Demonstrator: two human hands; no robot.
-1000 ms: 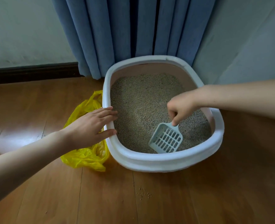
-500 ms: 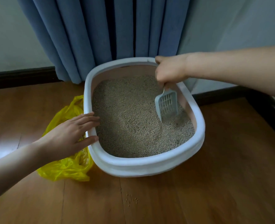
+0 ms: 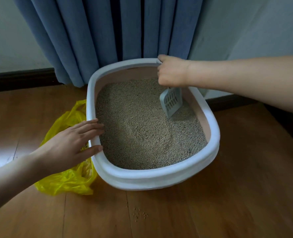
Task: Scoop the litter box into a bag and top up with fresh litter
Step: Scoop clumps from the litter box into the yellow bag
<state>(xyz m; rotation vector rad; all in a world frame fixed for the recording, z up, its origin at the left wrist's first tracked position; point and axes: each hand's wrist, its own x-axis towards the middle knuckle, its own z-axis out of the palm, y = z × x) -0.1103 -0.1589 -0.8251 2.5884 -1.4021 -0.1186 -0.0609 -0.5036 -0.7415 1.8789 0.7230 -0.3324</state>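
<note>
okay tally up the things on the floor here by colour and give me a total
White: 1, litter box
Yellow: 1, bag
Grey-blue: 1, scoop
Total: 3

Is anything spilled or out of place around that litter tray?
Yes, a small scatter of litter grains lies on the wooden floor just in front of the litter box, outside its rim. A few more specks sit by the baseboard at the curtain. Otherwise nothing stands out.
</note>
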